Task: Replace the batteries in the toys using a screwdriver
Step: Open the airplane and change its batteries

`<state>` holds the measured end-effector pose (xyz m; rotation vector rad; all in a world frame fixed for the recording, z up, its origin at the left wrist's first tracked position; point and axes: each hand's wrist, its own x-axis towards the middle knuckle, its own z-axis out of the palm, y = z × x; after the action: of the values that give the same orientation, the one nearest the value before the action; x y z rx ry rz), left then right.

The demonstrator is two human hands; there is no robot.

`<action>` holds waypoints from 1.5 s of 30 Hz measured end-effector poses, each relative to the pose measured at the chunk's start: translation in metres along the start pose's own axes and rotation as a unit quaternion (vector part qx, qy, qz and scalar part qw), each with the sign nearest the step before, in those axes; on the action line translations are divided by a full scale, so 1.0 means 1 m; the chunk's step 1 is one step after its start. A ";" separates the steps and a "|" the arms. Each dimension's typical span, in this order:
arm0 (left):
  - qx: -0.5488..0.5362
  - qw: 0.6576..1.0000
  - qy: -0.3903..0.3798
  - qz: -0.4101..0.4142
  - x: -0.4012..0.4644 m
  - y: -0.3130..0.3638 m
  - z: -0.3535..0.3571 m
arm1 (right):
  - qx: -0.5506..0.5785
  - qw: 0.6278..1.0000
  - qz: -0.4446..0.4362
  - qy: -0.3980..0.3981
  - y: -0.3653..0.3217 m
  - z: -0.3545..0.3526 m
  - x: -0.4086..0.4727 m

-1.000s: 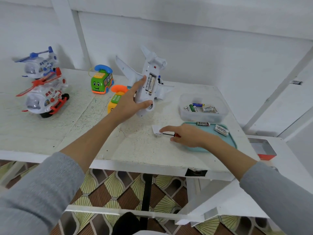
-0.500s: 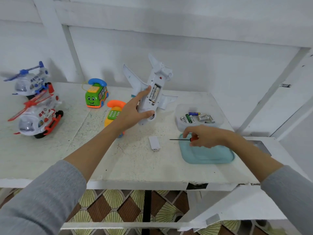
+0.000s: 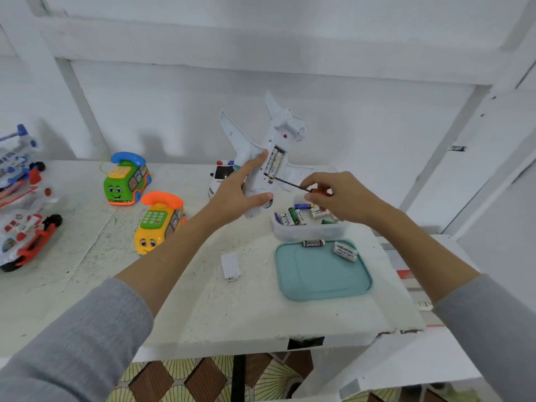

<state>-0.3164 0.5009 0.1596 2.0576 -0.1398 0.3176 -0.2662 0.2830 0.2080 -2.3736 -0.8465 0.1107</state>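
The left hand (image 3: 237, 187) grips the white toy plane (image 3: 269, 158) round its body, belly toward the camera and held above the table (image 3: 87, 285), with two batteries (image 3: 274, 163) showing in the open compartment. The right hand (image 3: 339, 198) pinches the red-handled screwdriver (image 3: 295, 186), its tip at the lower end of that compartment. Both forearms reach forward over the table; the compartment cover (image 3: 231, 266) and teal tray (image 3: 322, 280) lie below, with a tub of batteries (image 3: 307, 224) just beneath the right hand.
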 end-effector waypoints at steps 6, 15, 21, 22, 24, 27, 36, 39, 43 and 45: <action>0.006 1.000 0.016 -0.001 0.021 0.016 0.040 | -0.023 0.999 -0.025 -0.006 0.032 -0.025 0.003; 0.012 0.997 0.071 -0.009 0.050 0.017 0.086 | -0.126 0.989 -0.051 0.054 0.072 -0.024 0.008; -0.014 0.994 0.102 -0.036 0.060 0.014 0.098 | -0.130 0.984 -0.065 0.101 0.090 -0.005 0.008; -0.026 0.993 0.106 -0.042 0.061 0.014 0.099 | -0.123 0.984 -0.066 0.107 0.091 -0.003 0.007; -0.039 0.992 0.107 -0.049 0.063 0.014 0.099 | -0.110 0.985 -0.067 0.111 0.094 -0.001 0.006; -0.042 0.994 0.093 -0.043 0.065 0.011 0.094 | -0.076 0.989 -0.071 0.107 0.095 -0.005 0.006; 0.050 0.998 0.013 -0.023 0.071 0.008 0.059 | -0.160 0.976 -0.064 0.136 0.095 -0.047 0.028; 0.064 0.998 -0.013 -0.013 0.074 0.010 0.053 | -0.189 0.970 -0.066 0.136 0.091 -0.057 0.041; 0.100 0.995 -0.029 -0.002 0.078 0.009 0.049 | -0.216 0.966 -0.071 0.126 0.087 -0.062 0.049; 0.106 0.994 -0.037 -0.002 0.079 0.008 0.048 | -0.226 0.964 -0.071 0.120 0.085 -0.062 0.050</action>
<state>-0.2348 0.4575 0.1668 2.2805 -0.1535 0.2621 -0.1628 0.2287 0.2158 -2.6555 -1.0013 -0.4666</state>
